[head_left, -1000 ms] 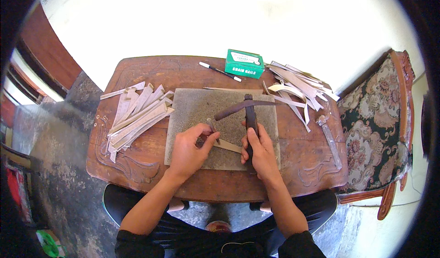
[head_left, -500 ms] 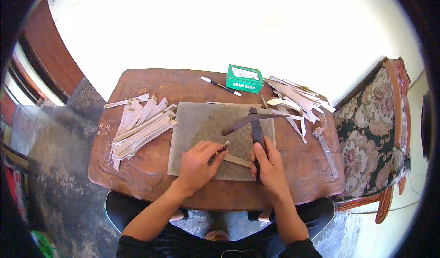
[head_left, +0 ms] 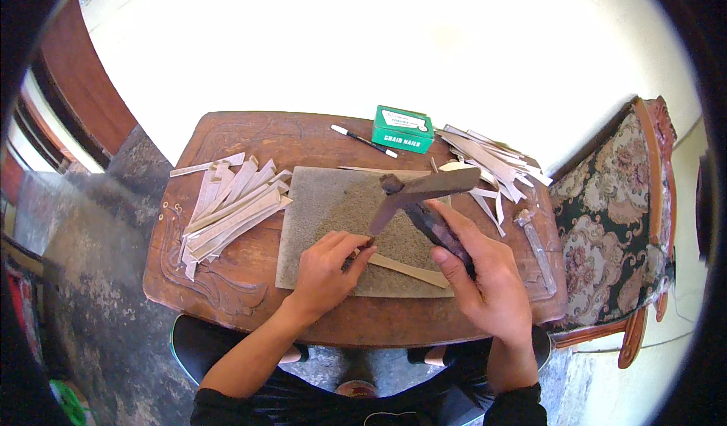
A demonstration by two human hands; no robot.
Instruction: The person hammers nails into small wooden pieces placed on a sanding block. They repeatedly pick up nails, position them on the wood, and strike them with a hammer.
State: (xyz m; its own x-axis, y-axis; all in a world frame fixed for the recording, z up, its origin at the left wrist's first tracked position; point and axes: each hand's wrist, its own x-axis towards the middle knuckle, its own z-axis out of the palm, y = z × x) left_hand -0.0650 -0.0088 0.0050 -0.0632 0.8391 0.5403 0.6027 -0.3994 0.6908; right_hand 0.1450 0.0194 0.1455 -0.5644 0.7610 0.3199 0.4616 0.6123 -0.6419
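My right hand [head_left: 492, 271] is closed round the dark handle of a hammer [head_left: 433, 229]. The hammer's long, narrow head is raised above the slab, and one end reaches down to my left fingertips. My left hand [head_left: 327, 271] is closed in a pinch on a small nail [head_left: 369, 242], its top mostly hidden behind the hammer end. Under these fingers a thin pale strip [head_left: 409, 270] lies across the flat grey slab [head_left: 318, 199], its wider end pointing right.
A pile of pale strips [head_left: 238, 218] lies left of the slab, and another heap of strips [head_left: 492, 161] at the back right. Behind the slab are a green box [head_left: 403, 132] and a marker [head_left: 363, 142]. A clear plastic packet [head_left: 539, 252] lies near the right edge. A floral chair [head_left: 617, 206] stands beside the wooden table [head_left: 250, 142].
My right hand has moved right and tilted the hammer, so its end now covers the nail's round head. My left hand keeps its place. More of the strip shows.
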